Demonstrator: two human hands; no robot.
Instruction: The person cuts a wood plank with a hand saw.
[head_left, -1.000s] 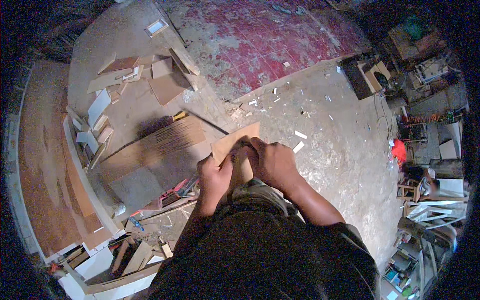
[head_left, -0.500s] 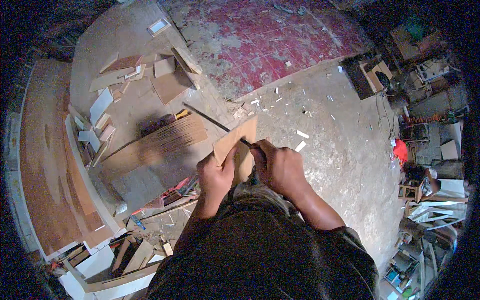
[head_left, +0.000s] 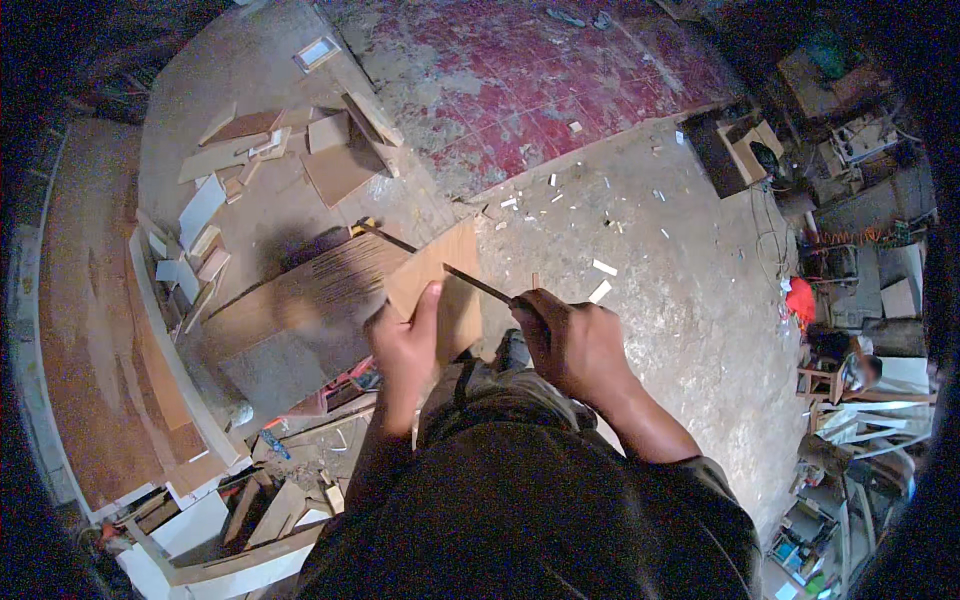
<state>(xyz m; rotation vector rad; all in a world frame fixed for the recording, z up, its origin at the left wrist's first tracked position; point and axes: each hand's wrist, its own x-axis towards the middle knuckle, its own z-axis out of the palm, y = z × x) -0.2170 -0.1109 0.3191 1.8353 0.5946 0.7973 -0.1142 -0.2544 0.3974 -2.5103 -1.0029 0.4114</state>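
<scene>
My left hand (head_left: 400, 350) grips a flat light-brown wooden board (head_left: 458, 318) by its left side, thumb on its face. My right hand (head_left: 575, 345) is closed around the near end of a long, thin dark metal tool (head_left: 480, 283), like a file. The tool runs through a hole or slot in the board, with its far part showing beyond the board's upper left edge. My dark-clad body and a shoe (head_left: 512, 348) are below the hands.
Scattered board offcuts (head_left: 335, 175) lie at upper left, a long brown panel (head_left: 95, 330) at far left, wood scraps (head_left: 275, 515) at lower left. A red-tiled floor (head_left: 540, 80) is ahead. Cluttered equipment (head_left: 860, 140) and a red object (head_left: 798, 300) line the right side.
The board and my left hand have shifted left. My right hand has pulled back to the right, and more of the dark tool now shows between the board and that hand.
</scene>
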